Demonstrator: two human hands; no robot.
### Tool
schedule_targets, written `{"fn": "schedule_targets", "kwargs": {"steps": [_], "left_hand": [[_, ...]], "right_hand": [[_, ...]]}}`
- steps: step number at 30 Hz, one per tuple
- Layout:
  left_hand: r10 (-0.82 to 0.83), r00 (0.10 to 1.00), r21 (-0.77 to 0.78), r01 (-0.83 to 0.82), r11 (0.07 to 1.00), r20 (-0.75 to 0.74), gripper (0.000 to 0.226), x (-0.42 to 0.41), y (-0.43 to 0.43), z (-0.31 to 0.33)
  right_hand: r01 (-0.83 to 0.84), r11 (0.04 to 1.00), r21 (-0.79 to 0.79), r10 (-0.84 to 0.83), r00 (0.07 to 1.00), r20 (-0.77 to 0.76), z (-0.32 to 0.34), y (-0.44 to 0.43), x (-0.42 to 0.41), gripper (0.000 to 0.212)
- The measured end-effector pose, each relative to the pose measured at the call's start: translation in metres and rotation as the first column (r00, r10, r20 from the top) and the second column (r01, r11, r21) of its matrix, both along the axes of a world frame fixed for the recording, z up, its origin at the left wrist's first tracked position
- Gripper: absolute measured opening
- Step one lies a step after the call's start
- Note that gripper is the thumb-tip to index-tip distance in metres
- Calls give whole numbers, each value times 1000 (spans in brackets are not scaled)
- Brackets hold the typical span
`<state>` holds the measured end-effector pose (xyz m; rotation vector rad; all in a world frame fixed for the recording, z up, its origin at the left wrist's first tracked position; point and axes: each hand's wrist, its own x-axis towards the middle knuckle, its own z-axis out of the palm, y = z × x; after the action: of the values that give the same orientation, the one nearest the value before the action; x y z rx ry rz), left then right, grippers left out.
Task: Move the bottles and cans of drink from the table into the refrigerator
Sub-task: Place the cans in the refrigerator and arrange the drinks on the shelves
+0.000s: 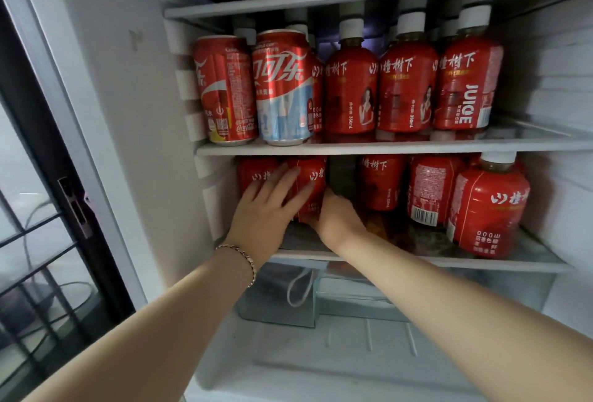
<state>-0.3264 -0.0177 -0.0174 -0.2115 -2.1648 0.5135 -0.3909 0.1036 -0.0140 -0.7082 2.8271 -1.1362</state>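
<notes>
Both left hand (266,207) and right hand (337,220) touch one red-labelled plastic bottle (310,177) at 9 o'clock on the lower white fridge shelf (481,262): left fingers flat on its front, right curled round its base from 4 o'clock; two red cola cans (282,87) beyond at 11 o'clock
</notes>
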Motion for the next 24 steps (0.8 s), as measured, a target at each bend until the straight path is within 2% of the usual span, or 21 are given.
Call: {"fn": "schedule_targets", "kwargs": {"steps": [2, 5, 7, 12, 16, 17, 19, 22, 24], "left_hand": [[11, 997, -81, -5, 997, 78, 64, 1, 1, 3], [30, 992, -45, -24, 999, 124, 69, 1, 2, 4], [30, 990, -28, -27, 999, 138, 68, 2, 3, 3], [44, 984, -4, -44, 999, 173, 72, 4, 6, 6], [54, 984, -1, -55, 999, 173, 73, 4, 7, 7], [53, 984, 0, -54, 999, 170, 74, 4, 6, 7], [43, 985, 7, -44, 999, 164, 75, 3, 5, 5], [41, 985, 13, -44, 999, 168, 79, 1, 3, 3], [54, 985, -4, -54, 999, 162, 79, 0, 3, 3]], "right_hand": [[47, 999, 9, -46, 997, -69, 1, 12, 2, 67], [242, 951, -195, -273, 950, -153, 9, 37, 7, 91], [323, 907, -272, -373, 914, -158, 12, 44, 0, 96], [423, 806, -415, -472, 882, -17, 18, 36, -27, 99], [495, 736, -463, -521, 850, 81, 21, 26, -39, 92], [500, 734, -459, -514, 852, 105, 21, 27, -42, 87], [463, 794, -394, -455, 882, 122, 18, 30, -44, 78], [329, 893, -306, -302, 944, 134, 8, 32, -43, 74], [278, 915, -294, -252, 960, 122, 5, 36, -43, 63]]}}
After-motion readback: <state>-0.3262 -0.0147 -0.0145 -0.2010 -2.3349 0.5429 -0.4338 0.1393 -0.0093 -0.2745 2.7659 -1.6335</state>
